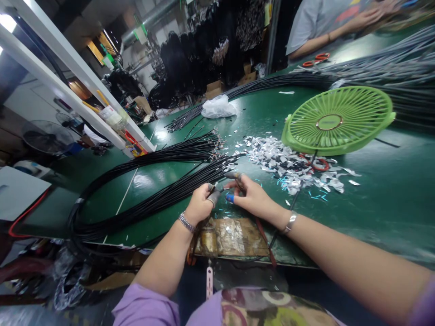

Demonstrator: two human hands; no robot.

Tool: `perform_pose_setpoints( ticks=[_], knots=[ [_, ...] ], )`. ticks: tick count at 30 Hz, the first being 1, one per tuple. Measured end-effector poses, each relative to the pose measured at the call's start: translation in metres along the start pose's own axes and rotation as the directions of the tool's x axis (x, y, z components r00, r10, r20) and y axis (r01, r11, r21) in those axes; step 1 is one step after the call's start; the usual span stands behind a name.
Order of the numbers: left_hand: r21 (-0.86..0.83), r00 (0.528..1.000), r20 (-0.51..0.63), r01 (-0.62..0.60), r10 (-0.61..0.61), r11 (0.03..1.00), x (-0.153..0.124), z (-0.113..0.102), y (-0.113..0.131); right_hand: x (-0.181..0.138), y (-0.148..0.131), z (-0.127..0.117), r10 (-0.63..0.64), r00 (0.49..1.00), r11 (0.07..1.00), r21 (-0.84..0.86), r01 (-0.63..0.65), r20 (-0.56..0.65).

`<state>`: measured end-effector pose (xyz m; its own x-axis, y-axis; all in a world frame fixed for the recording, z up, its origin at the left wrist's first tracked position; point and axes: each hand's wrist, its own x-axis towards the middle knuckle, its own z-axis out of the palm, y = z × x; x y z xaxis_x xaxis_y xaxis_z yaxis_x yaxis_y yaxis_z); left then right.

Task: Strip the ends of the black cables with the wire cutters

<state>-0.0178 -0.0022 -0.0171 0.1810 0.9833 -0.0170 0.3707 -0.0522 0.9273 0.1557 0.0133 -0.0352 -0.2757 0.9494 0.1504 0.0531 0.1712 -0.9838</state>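
Observation:
My left hand [201, 202] is closed on a black cable [221, 190], whose end pokes out to the right of the fingers; a grey covering wraps the thumb. Just right of it is my right hand [253, 195], with finger and thumb apart around the cable's tip. It wears a blue cover on the thumb and a grey one on a finger. Whether it touches the tip I cannot make out. Behind both hands lies a bundle of black cables [183, 181], looped at the left. Below them sits a tape-covered board [238, 237] at the table's edge.
White and black scraps [272, 158] with small blue tube bits cover the table [384, 199] ahead. A green fan [340, 120] stands behind red-handled scissors [319, 164]. A plastic bag [218, 107] and more cables [282, 81] lie farther back. A co-worker [312, 29] sits across.

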Motion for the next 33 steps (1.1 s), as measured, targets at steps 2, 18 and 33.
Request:
perform_pose_setpoints(
  ticks=[2,18,33],
  knots=[
    [0.110,0.998,-0.003,-0.067,0.068,0.992,0.000,0.000,-0.002,-0.001,0.001,0.002,-0.052,0.998,0.997,-0.056,0.051,-0.019],
    [0.019,0.999,0.047,-0.004,0.003,1.000,-0.001,-0.002,0.003,-0.001,0.000,-0.006,-0.094,0.995,0.982,-0.161,0.100,0.044],
    [0.212,0.997,0.052,-0.066,0.056,0.975,-0.001,-0.001,0.003,-0.010,-0.002,-0.002,-0.327,0.934,0.653,-0.680,0.334,0.145]
  ],
)
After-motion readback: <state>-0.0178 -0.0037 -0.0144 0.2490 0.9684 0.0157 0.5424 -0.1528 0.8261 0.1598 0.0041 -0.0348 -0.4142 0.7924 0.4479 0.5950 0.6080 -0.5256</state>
